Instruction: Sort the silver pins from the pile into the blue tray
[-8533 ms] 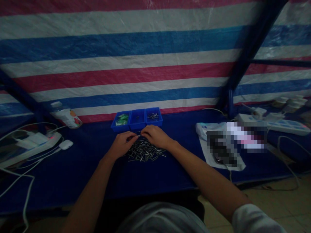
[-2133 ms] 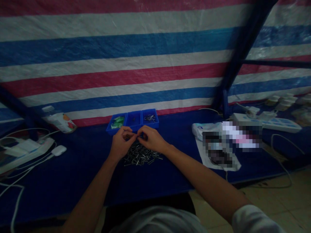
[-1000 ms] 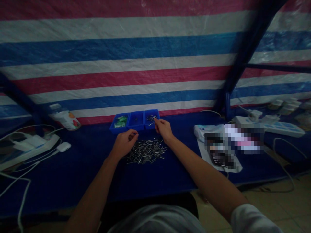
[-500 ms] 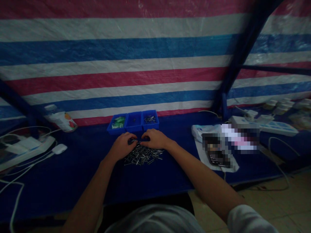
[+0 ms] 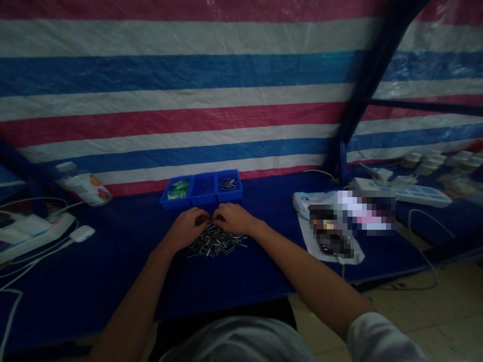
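A loose pile of thin, shiny metal pins [image 5: 217,242], screw-like or nail-like, lies on the blue table. My left hand [image 5: 189,224] curls over its far left side, thumb and fingers pinched together. Facing it, my right hand [image 5: 234,219] is bent over the far edge of the pile, fingertips also pinched. The fingertips of both hands nearly meet; whatever is between them is too small and dark to make out. Just beyond stand three joined blue bins: the left bin [image 5: 163,203] holds green packets, the middle bin [image 5: 204,196] a tiny piece, the right bin [image 5: 229,196] similar metal pins.
A bottle [image 5: 85,187] leans at the back left, near a power strip [image 5: 56,234] with white cables. To the right lie a white plastic bag [image 5: 305,202], a blurred-out phone-like device, and another power strip [image 5: 426,196]. Several small jars [image 5: 430,163] stand farther right. A striped tarp hangs behind.
The view has shifted slightly, so everything sits a little farther left. My two hands have drawn closer together at the fingertips, over the same pile.
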Demonstrator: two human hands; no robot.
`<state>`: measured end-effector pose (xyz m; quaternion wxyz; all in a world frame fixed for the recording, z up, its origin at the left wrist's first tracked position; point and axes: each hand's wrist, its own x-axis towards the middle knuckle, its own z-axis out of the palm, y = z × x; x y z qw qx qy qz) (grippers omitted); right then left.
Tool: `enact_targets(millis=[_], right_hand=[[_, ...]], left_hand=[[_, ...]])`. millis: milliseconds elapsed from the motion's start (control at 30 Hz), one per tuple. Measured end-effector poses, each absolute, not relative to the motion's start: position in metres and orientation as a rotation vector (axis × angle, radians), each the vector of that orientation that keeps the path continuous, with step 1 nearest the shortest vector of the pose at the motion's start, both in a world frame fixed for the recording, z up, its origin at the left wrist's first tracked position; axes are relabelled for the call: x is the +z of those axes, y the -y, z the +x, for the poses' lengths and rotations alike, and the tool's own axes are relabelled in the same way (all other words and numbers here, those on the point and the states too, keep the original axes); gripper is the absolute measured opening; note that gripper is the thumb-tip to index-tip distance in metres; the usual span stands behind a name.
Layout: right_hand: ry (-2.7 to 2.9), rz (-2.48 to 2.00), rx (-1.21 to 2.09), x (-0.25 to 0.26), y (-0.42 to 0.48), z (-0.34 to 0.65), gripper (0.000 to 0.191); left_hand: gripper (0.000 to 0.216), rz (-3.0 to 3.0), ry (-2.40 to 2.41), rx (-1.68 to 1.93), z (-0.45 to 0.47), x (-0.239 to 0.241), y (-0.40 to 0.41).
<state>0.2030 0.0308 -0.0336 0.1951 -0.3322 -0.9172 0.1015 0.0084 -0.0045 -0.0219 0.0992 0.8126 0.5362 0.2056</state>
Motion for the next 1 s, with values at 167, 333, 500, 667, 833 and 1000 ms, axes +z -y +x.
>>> enact_targets(millis=[167, 333, 500, 667, 833, 1000], right_hand=[[2.601, -0.925, 0.216, -0.0331, -0.0285, 0.2017, 0.022], [2.627, -0.965, 0.159, -0.0278, -0.0237, 0.2002, 0.023], [2.615, -0.961, 0.179, -0.027, -0.0227, 0.1999, 0.025], [2.589, -0.95, 0.243, -0.0279, -0.0245, 0.2012, 0.026], [2.518, -0.927, 0.302, -0.0278, -0.0272, 0.2019, 0.025], [2.421, -0.905, 0.412, -0.0297, -0.029, 0.1983, 0.025]], left_hand=[[0.022, 2.397, -1.57, 0.607, 0.0087, -0.0221, 0.0046], [0.022, 2.401, -1.565, 0.605, 0.0084, -0.0224, 0.0042], [0.022, 2.408, -1.566, 0.615, 0.008, -0.0236, 0.0035], [0.022, 2.413, -1.559, 0.61, 0.0065, -0.0246, 0.0028], [0.021, 2.408, -1.558, 0.648, 0.0086, -0.0226, 0.004], [0.025, 2.406, -1.537, 0.721, 0.0109, -0.02, 0.0048]])
